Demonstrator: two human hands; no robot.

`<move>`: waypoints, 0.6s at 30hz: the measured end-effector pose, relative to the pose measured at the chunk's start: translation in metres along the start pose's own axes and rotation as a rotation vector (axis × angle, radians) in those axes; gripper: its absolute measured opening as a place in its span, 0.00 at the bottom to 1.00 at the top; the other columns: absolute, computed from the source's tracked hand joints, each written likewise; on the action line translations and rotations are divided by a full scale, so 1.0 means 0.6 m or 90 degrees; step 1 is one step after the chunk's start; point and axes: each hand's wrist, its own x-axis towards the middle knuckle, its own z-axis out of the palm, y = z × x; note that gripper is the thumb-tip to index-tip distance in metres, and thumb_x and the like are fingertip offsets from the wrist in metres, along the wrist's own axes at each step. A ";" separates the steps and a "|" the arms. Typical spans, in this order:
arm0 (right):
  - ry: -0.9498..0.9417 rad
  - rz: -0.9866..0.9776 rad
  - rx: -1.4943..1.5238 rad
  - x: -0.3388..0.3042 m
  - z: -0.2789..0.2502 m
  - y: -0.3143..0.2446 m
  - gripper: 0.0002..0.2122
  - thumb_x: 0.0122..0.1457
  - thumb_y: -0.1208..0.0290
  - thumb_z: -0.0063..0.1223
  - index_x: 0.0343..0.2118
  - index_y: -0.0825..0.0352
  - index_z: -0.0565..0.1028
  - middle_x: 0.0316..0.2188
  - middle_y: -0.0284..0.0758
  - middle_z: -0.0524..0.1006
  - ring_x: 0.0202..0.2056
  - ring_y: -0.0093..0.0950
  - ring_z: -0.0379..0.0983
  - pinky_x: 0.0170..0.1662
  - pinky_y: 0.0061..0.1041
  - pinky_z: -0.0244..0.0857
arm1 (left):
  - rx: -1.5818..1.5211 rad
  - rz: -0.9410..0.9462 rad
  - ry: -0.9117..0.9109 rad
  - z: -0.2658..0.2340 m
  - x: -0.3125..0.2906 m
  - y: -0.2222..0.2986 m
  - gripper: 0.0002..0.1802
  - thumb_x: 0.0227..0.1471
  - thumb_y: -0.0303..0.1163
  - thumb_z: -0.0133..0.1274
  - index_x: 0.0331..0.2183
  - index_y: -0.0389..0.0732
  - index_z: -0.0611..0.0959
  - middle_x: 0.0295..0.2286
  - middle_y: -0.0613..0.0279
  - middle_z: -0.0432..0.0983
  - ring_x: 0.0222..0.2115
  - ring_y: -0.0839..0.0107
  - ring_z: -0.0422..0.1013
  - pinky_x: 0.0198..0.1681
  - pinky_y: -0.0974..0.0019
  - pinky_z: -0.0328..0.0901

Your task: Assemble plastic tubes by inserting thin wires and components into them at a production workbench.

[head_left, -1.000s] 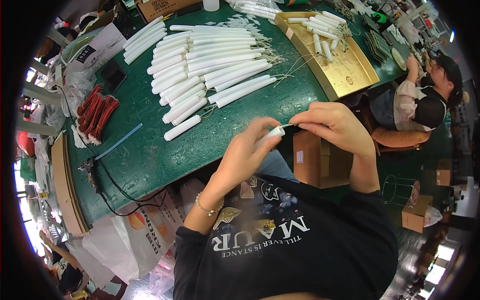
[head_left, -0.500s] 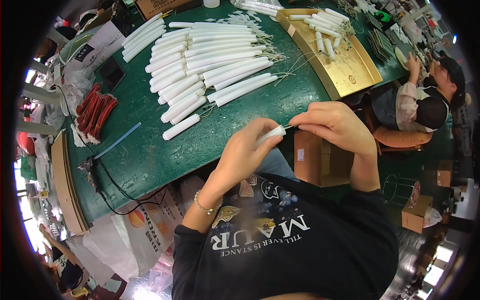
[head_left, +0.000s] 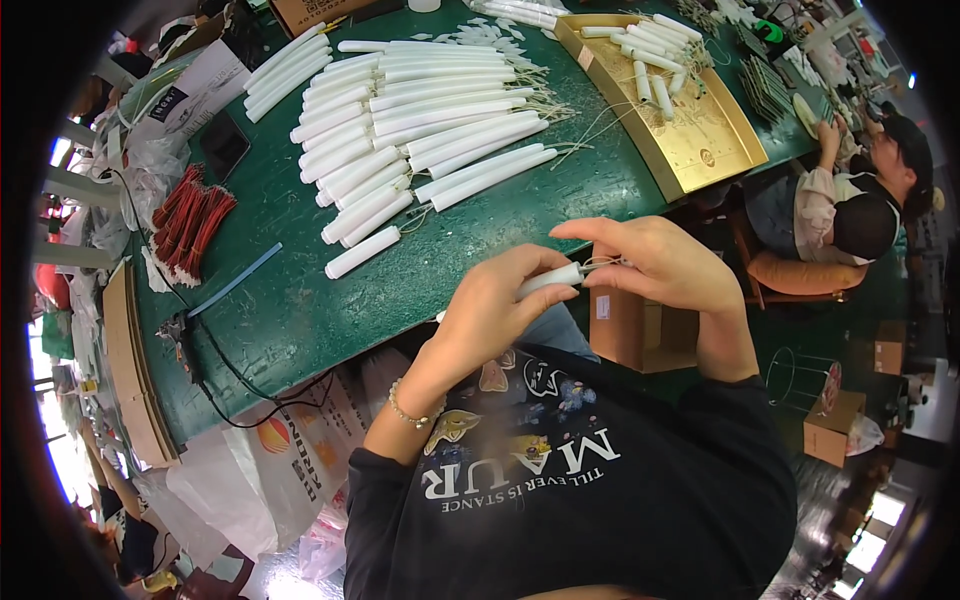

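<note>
My left hand (head_left: 492, 305) is closed around a slim white tube (head_left: 550, 281), whose far end pokes out past the thumb and fingertips. Thin pale wires (head_left: 597, 263) come out of that end and run into my right hand (head_left: 668, 262). The right thumb and curled fingers are closed about the wires, while the index finger reaches out above them; part of the grip is hidden. On the green table beyond lie rows of similar white tubes (head_left: 440, 115), many with wire ends. A single short tube (head_left: 362, 253) rests nearest to my left hand.
A gold box (head_left: 715, 160) with several short tubes stands at the far right. Bundled red wires (head_left: 193, 222), a glue gun (head_left: 178, 335) with a black cord and a blue strip (head_left: 238, 278) are on the left. A cardboard box (head_left: 640, 325) sits beyond my right forearm. A co-worker (head_left: 850, 205) sits at right.
The tube in my left hand has shifted slightly right. My right hand has turned, with its index finger lifted and stretched out, and more looped wire shows between the hands.
</note>
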 end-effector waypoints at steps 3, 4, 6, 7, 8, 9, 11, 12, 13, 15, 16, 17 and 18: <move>-0.047 0.036 0.050 0.001 0.005 -0.004 0.24 0.45 0.74 0.52 0.47 0.64 0.61 0.20 0.35 0.70 0.22 0.32 0.68 0.25 0.24 0.60 | 0.042 0.041 -0.025 -0.010 0.001 0.005 0.16 0.38 0.30 0.56 0.32 0.36 0.73 0.24 0.57 0.70 0.24 0.63 0.67 0.28 0.67 0.61; -0.061 0.054 0.071 0.001 0.008 -0.004 0.24 0.45 0.72 0.53 0.47 0.65 0.61 0.19 0.35 0.70 0.22 0.32 0.68 0.25 0.24 0.60 | 0.056 0.029 -0.056 -0.014 0.002 0.010 0.16 0.37 0.31 0.56 0.31 0.36 0.73 0.24 0.55 0.69 0.25 0.58 0.67 0.28 0.63 0.61; -0.083 0.068 0.067 0.002 0.014 0.001 0.20 0.47 0.70 0.52 0.43 0.66 0.62 0.20 0.37 0.71 0.22 0.33 0.69 0.24 0.26 0.60 | 0.050 0.023 -0.052 -0.017 -0.002 0.018 0.17 0.37 0.31 0.56 0.31 0.36 0.71 0.23 0.55 0.68 0.25 0.58 0.66 0.28 0.63 0.60; -0.105 0.083 0.063 0.003 0.017 0.004 0.17 0.48 0.67 0.51 0.39 0.67 0.63 0.21 0.38 0.72 0.23 0.35 0.70 0.24 0.28 0.60 | 0.043 0.016 -0.050 -0.018 -0.003 0.019 0.17 0.37 0.31 0.56 0.31 0.36 0.69 0.23 0.55 0.67 0.25 0.58 0.66 0.28 0.62 0.60; -0.090 0.032 0.036 0.004 0.020 0.003 0.14 0.49 0.65 0.50 0.34 0.68 0.64 0.22 0.39 0.71 0.25 0.38 0.69 0.25 0.30 0.60 | 0.044 0.017 -0.049 -0.020 -0.004 0.019 0.17 0.37 0.31 0.56 0.31 0.36 0.69 0.23 0.55 0.67 0.25 0.58 0.66 0.28 0.62 0.60; -0.090 0.030 0.035 0.003 0.025 0.007 0.14 0.49 0.65 0.50 0.34 0.68 0.64 0.22 0.39 0.71 0.25 0.38 0.69 0.25 0.30 0.60 | 0.105 0.068 -0.053 -0.021 -0.005 0.017 0.17 0.36 0.29 0.57 0.30 0.37 0.67 0.23 0.56 0.67 0.24 0.60 0.66 0.25 0.63 0.60; -0.092 0.010 0.070 0.002 0.035 0.016 0.15 0.48 0.68 0.51 0.36 0.69 0.64 0.22 0.37 0.71 0.23 0.32 0.69 0.26 0.25 0.61 | 0.169 0.118 -0.055 -0.024 -0.007 0.017 0.18 0.35 0.27 0.57 0.28 0.37 0.66 0.22 0.58 0.67 0.22 0.61 0.65 0.23 0.64 0.60; -0.098 0.009 0.085 0.004 0.034 0.010 0.12 0.49 0.69 0.50 0.34 0.69 0.65 0.23 0.39 0.71 0.25 0.33 0.70 0.27 0.26 0.61 | 0.194 0.170 -0.040 -0.024 -0.009 0.018 0.18 0.35 0.27 0.57 0.29 0.37 0.66 0.23 0.57 0.67 0.22 0.60 0.65 0.23 0.63 0.60; -0.099 0.006 0.085 0.005 0.034 0.007 0.12 0.49 0.69 0.50 0.34 0.69 0.65 0.23 0.39 0.71 0.25 0.33 0.70 0.27 0.26 0.61 | 0.219 0.221 -0.025 -0.024 -0.010 0.018 0.17 0.35 0.27 0.56 0.29 0.37 0.66 0.24 0.57 0.67 0.22 0.59 0.65 0.23 0.62 0.60; -0.096 0.029 0.056 0.006 0.036 0.002 0.10 0.51 0.70 0.47 0.33 0.70 0.64 0.24 0.39 0.71 0.28 0.34 0.70 0.30 0.27 0.62 | 0.254 0.224 -0.035 -0.029 -0.009 0.022 0.17 0.35 0.26 0.56 0.29 0.38 0.66 0.24 0.58 0.66 0.22 0.59 0.65 0.23 0.62 0.60; -0.097 0.027 0.056 0.008 0.041 0.001 0.10 0.51 0.70 0.47 0.33 0.70 0.64 0.24 0.39 0.71 0.28 0.34 0.70 0.30 0.27 0.62 | 0.287 0.227 -0.047 -0.030 -0.009 0.023 0.16 0.35 0.25 0.55 0.28 0.38 0.66 0.24 0.58 0.66 0.22 0.59 0.65 0.24 0.62 0.60; -0.068 0.041 0.086 0.009 0.047 0.001 0.10 0.52 0.71 0.46 0.34 0.70 0.64 0.24 0.40 0.71 0.28 0.35 0.69 0.30 0.26 0.62 | 0.288 0.228 -0.046 -0.032 -0.007 0.022 0.16 0.35 0.25 0.55 0.28 0.38 0.66 0.24 0.58 0.66 0.22 0.59 0.65 0.24 0.62 0.60; -0.039 0.054 0.116 0.010 0.051 0.003 0.09 0.52 0.71 0.45 0.34 0.70 0.64 0.24 0.40 0.71 0.28 0.35 0.69 0.31 0.26 0.61 | 0.326 0.269 -0.027 -0.034 -0.004 0.021 0.14 0.36 0.25 0.55 0.28 0.37 0.67 0.25 0.58 0.67 0.22 0.59 0.65 0.24 0.63 0.61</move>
